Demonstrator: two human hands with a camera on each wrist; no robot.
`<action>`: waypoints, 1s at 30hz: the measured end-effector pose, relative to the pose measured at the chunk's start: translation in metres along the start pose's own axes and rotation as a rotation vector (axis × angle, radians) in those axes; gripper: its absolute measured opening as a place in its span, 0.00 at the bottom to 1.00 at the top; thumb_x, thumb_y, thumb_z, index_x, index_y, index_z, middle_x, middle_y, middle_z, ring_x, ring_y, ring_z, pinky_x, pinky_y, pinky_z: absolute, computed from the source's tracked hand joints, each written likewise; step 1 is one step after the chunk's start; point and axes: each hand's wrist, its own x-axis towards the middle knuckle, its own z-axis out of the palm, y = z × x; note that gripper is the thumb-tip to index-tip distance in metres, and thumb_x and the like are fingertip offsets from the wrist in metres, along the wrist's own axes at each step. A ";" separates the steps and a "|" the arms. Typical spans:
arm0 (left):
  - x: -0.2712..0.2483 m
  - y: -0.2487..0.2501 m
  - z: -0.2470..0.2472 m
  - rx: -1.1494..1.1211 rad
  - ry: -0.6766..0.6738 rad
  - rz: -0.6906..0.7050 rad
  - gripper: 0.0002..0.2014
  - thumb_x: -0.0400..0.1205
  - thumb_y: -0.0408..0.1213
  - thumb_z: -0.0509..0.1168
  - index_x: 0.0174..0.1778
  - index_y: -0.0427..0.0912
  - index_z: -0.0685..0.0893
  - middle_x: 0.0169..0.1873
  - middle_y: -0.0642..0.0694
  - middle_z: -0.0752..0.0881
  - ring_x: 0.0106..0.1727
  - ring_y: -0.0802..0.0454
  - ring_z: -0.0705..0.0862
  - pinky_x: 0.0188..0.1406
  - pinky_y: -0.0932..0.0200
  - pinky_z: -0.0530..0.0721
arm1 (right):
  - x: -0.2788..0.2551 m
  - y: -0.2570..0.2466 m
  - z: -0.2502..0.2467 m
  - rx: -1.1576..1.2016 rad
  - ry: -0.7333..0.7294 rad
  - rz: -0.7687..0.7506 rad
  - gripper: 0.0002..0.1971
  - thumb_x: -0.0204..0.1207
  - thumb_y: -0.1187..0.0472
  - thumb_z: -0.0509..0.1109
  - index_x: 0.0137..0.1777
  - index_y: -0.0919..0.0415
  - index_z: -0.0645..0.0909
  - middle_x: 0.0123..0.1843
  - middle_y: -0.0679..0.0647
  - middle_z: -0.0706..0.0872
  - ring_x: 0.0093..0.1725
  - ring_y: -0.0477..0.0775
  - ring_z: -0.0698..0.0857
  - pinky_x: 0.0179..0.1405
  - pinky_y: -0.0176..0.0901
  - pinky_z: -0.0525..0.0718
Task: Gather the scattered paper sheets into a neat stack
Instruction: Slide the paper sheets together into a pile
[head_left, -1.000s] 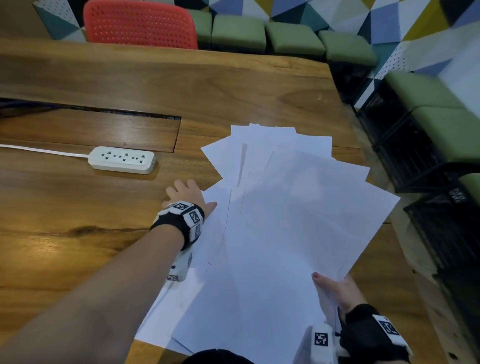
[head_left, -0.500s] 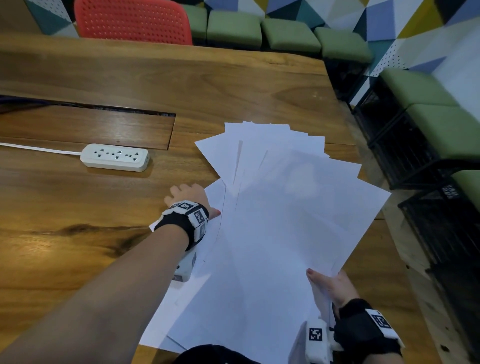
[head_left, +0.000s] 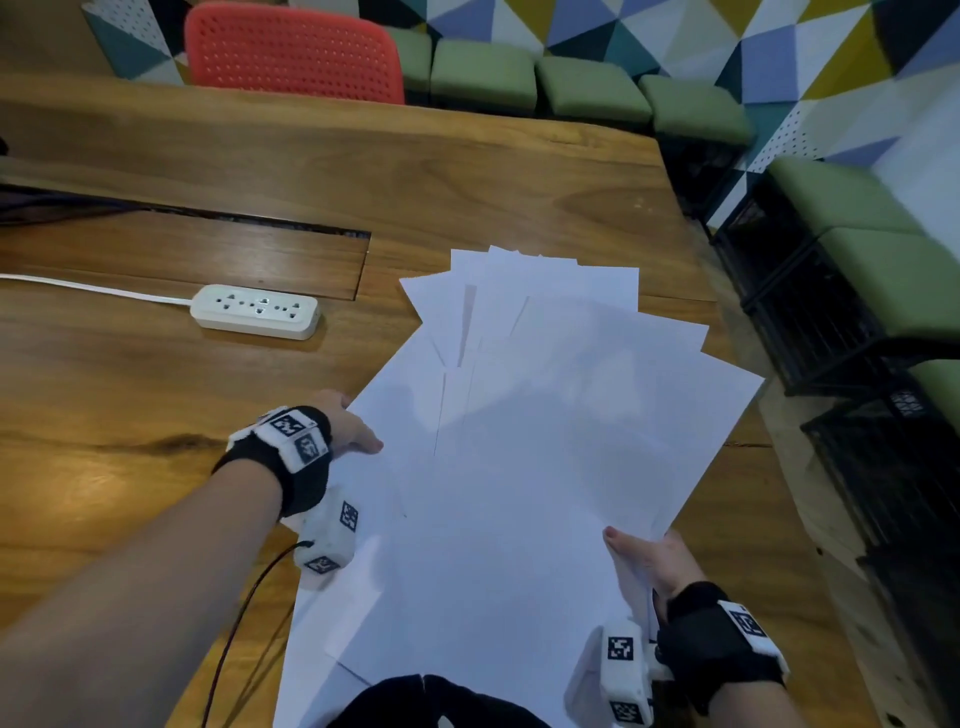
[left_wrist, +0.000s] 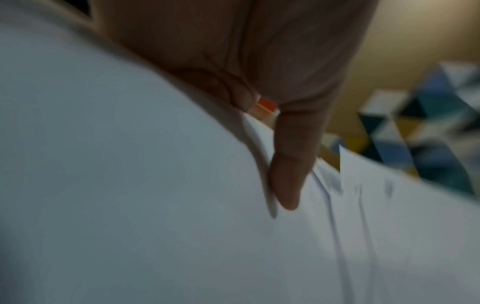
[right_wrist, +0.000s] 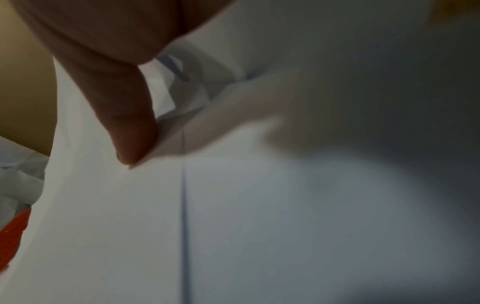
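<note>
Fanned paper sheets (head_left: 545, 467) spread over the wooden surface (head_left: 415, 171), pinched at the left edge by the left hand (head_left: 345, 428). Gripped at the right edge by the right hand (head_left: 649, 561), thumb on top.

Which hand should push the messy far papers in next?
Probably the left hand. It grips the fanned white paper sheets higher up their left edge, nearer the spread far corners. The right hand pinches the near right edge.

White power strip (head_left: 254, 312) on wooden table (head_left: 363, 171) (cord runs left). Red chair (head_left: 293, 52) behind, green cushioned seats (head_left: 592, 88) along patterned wall.
</note>
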 end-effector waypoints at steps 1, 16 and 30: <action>-0.003 -0.008 -0.003 -0.065 -0.054 -0.017 0.40 0.55 0.43 0.82 0.62 0.35 0.79 0.43 0.39 0.87 0.45 0.43 0.83 0.52 0.56 0.77 | 0.000 0.000 0.003 -0.026 -0.007 0.007 0.20 0.69 0.69 0.75 0.58 0.79 0.78 0.53 0.63 0.85 0.43 0.55 0.83 0.46 0.44 0.80; -0.061 -0.039 -0.020 -0.344 -0.189 0.130 0.15 0.80 0.33 0.66 0.63 0.35 0.81 0.57 0.37 0.87 0.52 0.43 0.85 0.55 0.53 0.82 | 0.006 -0.002 0.020 -0.111 0.066 0.051 0.09 0.69 0.72 0.74 0.33 0.68 0.77 0.62 0.73 0.82 0.58 0.65 0.82 0.68 0.57 0.74; -0.099 -0.019 -0.019 0.078 0.158 0.243 0.19 0.80 0.33 0.65 0.68 0.37 0.76 0.62 0.39 0.83 0.49 0.48 0.76 0.47 0.57 0.73 | -0.001 0.000 0.041 -0.134 0.104 -0.020 0.26 0.71 0.72 0.72 0.67 0.81 0.70 0.64 0.68 0.80 0.61 0.65 0.80 0.55 0.46 0.72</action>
